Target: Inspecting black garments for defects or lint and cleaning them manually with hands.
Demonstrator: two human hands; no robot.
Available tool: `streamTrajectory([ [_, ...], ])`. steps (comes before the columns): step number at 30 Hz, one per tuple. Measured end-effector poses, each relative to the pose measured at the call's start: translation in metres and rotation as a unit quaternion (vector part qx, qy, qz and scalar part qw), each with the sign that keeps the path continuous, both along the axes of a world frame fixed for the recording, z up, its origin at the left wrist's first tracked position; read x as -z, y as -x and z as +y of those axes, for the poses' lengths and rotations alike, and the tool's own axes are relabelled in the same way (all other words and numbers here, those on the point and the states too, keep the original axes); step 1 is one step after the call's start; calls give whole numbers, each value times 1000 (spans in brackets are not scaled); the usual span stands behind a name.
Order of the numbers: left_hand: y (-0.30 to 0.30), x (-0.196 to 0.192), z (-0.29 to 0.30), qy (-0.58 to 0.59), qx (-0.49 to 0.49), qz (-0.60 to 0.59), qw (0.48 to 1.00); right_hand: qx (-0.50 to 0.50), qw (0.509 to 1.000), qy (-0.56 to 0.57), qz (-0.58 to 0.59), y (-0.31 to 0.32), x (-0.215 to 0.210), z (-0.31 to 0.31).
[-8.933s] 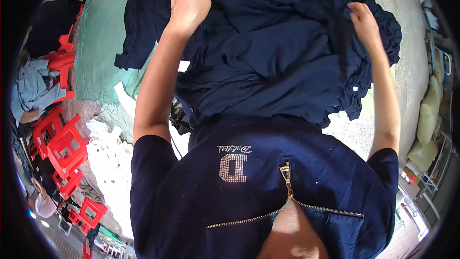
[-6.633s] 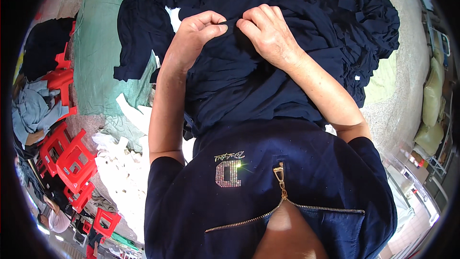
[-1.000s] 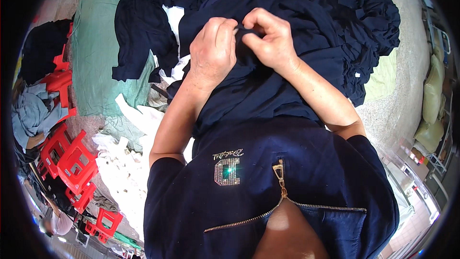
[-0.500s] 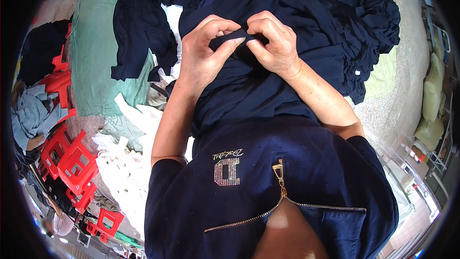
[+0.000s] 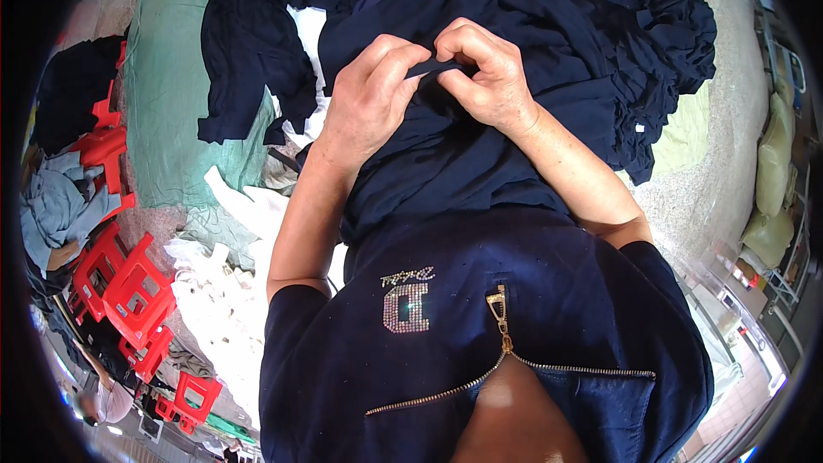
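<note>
While both hands (image 5: 433,77) pinch the navy garment (image 5: 480,146) together, red stools (image 5: 129,287) stand well left.

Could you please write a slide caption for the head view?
Left hand and right hand pinch a fold of navy garment above a dark clothing pile.

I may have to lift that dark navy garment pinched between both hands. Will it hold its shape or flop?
Probably floppy: the navy garment drapes in soft folds and bunches where the left hand and right hand pinch it. It looks thin, so likely light. It should not slide easily on the pile of dark clothes.
</note>
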State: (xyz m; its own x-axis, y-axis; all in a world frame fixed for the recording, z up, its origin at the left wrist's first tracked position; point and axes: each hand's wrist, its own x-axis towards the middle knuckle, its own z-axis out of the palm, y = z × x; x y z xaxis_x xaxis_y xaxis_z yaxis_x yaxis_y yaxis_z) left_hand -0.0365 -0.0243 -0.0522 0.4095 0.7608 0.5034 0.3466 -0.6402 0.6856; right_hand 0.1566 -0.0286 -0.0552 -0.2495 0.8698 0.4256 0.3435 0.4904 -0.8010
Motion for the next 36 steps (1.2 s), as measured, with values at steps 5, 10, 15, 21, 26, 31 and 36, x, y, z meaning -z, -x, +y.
streamTrajectory([
  [5, 6, 5, 9, -77, 31, 36, 996, -8, 986, 142, 87, 2, 2, -3],
  [10, 6, 9, 17, -137, 13, 93, 986, -2, 966, 195, 169, 8, 9, 1],
  [15, 6, 2, 20, 2, 36, 63, 997, -19, 907, 324, 267, 3, 13, 6],
  [21, 14, 4, 22, 452, 33, -162, 877, -12, 996, 84, 22, 3, -3, 5],
  [26, 17, -4, 16, 567, 43, -327, 755, -31, 987, -115, -112, -5, -15, 2],
  [31, 16, -13, 7, 545, 20, -335, 768, -18, 982, -148, -115, -4, -22, -4],
  [36, 7, -26, -3, 503, -7, -328, 800, 9, 983, -168, -68, 2, -25, -5],
])
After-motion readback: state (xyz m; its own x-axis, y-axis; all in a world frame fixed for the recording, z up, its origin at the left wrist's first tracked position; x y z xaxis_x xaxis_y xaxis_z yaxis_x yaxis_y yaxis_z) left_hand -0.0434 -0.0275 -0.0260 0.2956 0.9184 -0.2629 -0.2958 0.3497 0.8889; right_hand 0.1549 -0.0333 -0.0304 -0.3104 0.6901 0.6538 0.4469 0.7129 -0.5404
